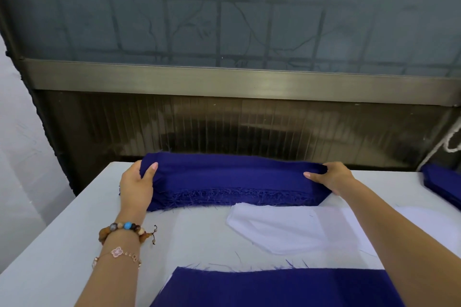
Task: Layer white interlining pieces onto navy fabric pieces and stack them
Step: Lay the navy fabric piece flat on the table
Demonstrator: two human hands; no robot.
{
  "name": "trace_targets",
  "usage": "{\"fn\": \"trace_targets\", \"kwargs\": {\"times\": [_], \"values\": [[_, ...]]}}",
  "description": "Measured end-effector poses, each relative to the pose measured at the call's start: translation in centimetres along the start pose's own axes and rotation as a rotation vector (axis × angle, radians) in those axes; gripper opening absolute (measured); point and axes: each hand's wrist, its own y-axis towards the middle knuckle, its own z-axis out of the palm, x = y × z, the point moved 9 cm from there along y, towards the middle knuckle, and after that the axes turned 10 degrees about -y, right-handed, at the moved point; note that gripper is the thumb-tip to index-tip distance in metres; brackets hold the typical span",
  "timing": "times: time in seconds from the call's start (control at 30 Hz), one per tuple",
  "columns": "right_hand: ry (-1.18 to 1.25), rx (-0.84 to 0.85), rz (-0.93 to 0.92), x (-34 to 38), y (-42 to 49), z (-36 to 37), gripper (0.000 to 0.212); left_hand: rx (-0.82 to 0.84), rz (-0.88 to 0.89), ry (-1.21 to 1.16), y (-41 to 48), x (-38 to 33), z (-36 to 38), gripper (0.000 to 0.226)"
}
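A thick stack of navy fabric pieces [232, 179] is held near the far edge of the bench [62, 244], its frayed cut edges turned toward the near side. The left end of the stack is gripped by the left hand [137, 184], thumb curled over the top. The right end is gripped by the right hand [329, 176], thumb over the top, fingers hidden behind the cloth.

White interlining pieces [279, 228] are laid flat just in front of the stack, toward the right of the bench middle. A single navy fabric piece [274, 289] is laid flat at the near edge, with loose threads along its far side. More navy cloth [441, 182] is seen at the bench's right edge. Two bracelets [122, 239] are worn on the left wrist.
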Motion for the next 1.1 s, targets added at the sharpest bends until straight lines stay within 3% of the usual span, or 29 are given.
{"fn": "trace_targets", "kwargs": {"times": [0.23,0.4,0.57,0.77,1.1], "values": [[0.114,-0.049,0.048,-2.1,-0.5,-0.5,0.033,-0.011,0.035,0.006,0.0,-0.2,0.0,0.027],[0.137,-0.21,-0.063,-1.3,-1.5,-1.0,0.025,0.018,0.021,-0.028,-0.1,-0.2,0.0,0.051],[0.188,-0.329,-0.138,-0.8,-2.4,-1.3,0.018,0.058,0.034,0.035,-0.3,-0.3,0.4,0.031],[0.323,-0.333,-0.17,-0.8,-2.4,-1.6,0.017,0.023,0.005,0.067,-0.1,0.1,0.0,0.032],[0.593,-0.387,0.013,-2.9,-2.5,-2.5,0.014,0.094,-0.092,-0.117,-0.8,0.2,0.6,0.042]]}}
